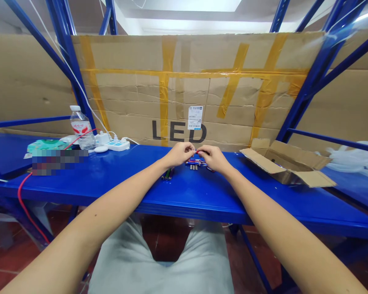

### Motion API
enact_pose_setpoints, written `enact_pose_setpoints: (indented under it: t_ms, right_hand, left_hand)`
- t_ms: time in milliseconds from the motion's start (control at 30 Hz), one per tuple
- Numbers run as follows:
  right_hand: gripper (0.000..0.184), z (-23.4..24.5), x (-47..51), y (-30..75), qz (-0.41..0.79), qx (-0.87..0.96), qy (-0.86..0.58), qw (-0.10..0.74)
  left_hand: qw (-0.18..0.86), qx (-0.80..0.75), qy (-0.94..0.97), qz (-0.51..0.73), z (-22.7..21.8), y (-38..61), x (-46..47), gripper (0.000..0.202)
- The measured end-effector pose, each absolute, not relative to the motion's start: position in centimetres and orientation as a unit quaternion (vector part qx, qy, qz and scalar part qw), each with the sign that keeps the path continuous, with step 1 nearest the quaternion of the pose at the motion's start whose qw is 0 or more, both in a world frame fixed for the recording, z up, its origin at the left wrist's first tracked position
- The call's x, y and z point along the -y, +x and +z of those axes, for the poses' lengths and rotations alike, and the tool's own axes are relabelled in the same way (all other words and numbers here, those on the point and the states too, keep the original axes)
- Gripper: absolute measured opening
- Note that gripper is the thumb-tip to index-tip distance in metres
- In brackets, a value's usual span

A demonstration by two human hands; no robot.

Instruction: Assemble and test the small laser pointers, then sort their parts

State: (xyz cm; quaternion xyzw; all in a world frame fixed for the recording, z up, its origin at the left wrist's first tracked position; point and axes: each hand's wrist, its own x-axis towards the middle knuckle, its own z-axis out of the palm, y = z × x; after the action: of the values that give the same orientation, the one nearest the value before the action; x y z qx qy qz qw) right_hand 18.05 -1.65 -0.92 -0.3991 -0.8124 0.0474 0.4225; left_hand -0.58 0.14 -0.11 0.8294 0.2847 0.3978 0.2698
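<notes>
Both hands meet just below the LED print (pixel 179 131) on the cardboard sheet (pixel 190 81) that stands at the back of the blue bench (pixel 184 196). The left hand (pixel 179 153) and right hand (pixel 214 157) are each closed in a fingertip pinch on either end of a small red piece (pixel 198 152), held just above the bench surface; it is too small to tell what it is. Under it, still below the print, lies a little cluster of metal parts (pixel 195 164), and just left of those a few dark sticks (pixel 168 174) lie side by side. Left of the print sit a white power strip (pixel 118 144) and, farther left, an upright water bottle (pixel 80 127), with a red cable (pixel 24 204) trailing off the bench edge. Right of the print an open cardboard box (pixel 286 163) lies on the bench, and beyond it something white and crumpled (pixel 355 159). A white label (pixel 195 117) is stuck just above the print.
</notes>
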Motion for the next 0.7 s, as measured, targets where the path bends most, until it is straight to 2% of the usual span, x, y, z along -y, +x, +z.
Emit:
enact_pose_setpoints:
  t_ms: [233, 367, 500, 600, 700]
  right_hand:
    - [0.024, -0.5, 1.7, 18.6, 0.127, 0.809, -0.411, 0.401]
    - [0.026, -0.1, 1.6, 19.0, 0.219, 0.789, -0.401, 0.410]
    - [0.041, 0.4, 1.7, 19.4, 0.292, 0.736, -0.406, 0.457]
    - [0.036, 0.8, 1.8, 19.9, 0.296, 0.742, -0.421, 0.430]
    - [0.029, 1.1, 1.8, 20.5, 0.241, 0.766, -0.452, 0.387]
  left_hand:
    - [0.257, -0.288, 0.831, 0.400, 0.2, -0.4, 0.5, 0.002]
    - [0.304, -0.287, 0.814, 0.404, 0.1, -0.3, 0.0, 0.005]
    - [0.334, -0.279, 0.788, 0.436, 0.0, -0.3, -0.5, 0.008]
    - [0.319, -0.289, 0.771, 0.470, 0.0, -0.2, -0.7, 0.007]
    - [0.326, -0.289, 0.737, 0.516, 0.2, -0.1, -0.8, 0.005]
